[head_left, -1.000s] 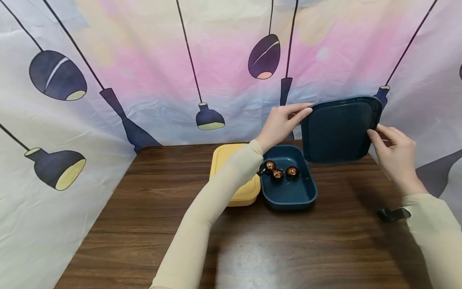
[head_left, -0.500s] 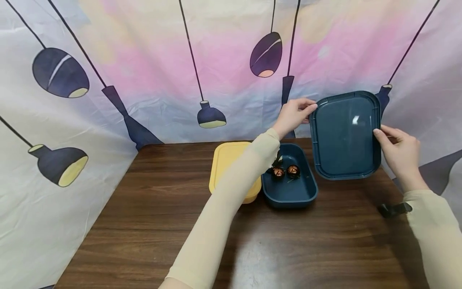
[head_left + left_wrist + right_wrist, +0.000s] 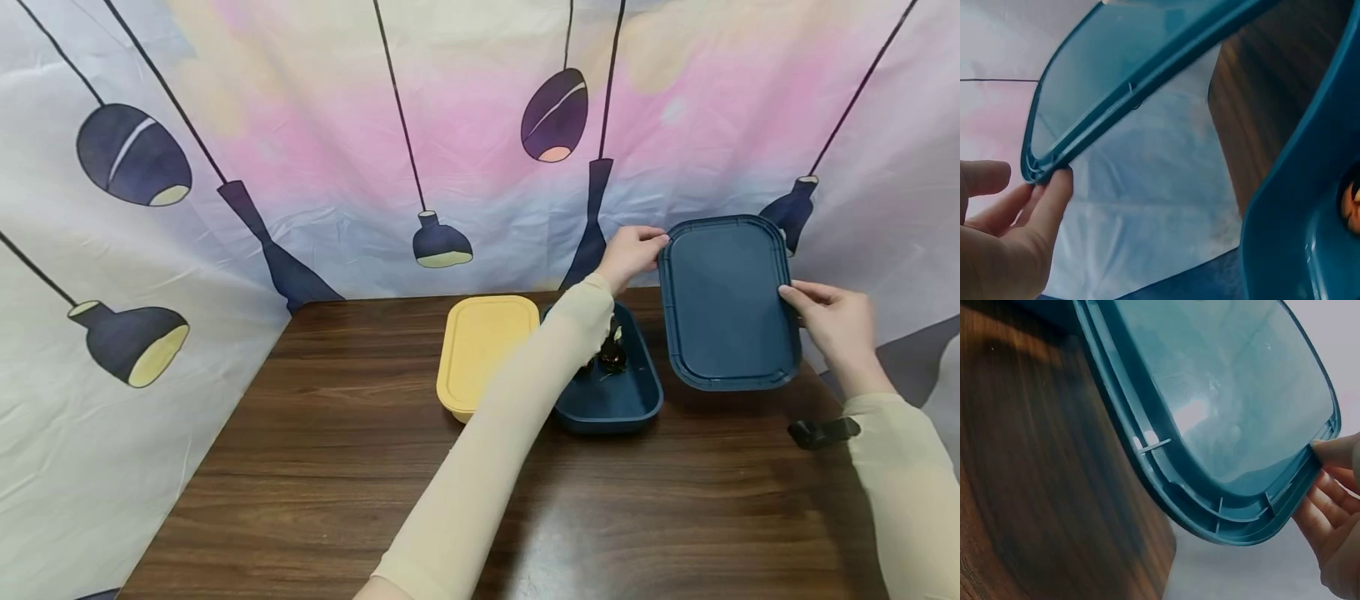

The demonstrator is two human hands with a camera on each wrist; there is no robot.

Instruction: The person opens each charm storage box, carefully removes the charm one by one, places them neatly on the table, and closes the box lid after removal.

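My right hand (image 3: 840,329) pinches the right edge of a dark blue rectangular lid (image 3: 731,304), which is raised and tilted above the table's right side, its grooved rim facing me. At the lid's upper left corner is my left hand (image 3: 633,250). In the left wrist view its fingertips (image 3: 1060,178) touch that corner from below, while the thumb stands apart from the lid. Beneath the left forearm sits an uncovered blue food container (image 3: 611,412). Inside are shiny copper-coloured balls (image 3: 612,358), partly hidden by the sleeve.
A yellow container with its lid on (image 3: 487,342) stands left of the blue one, partly behind the left sleeve. Both rest on a dark wooden table (image 3: 315,467). A printed cloth (image 3: 315,125) with lamp pictures hangs right behind the table's back edge.
The lid has turned from tilted away to showing its grooved side, and dropped slightly. My left hand has shifted right with its corner, and the sleeve now covers more of the balls.
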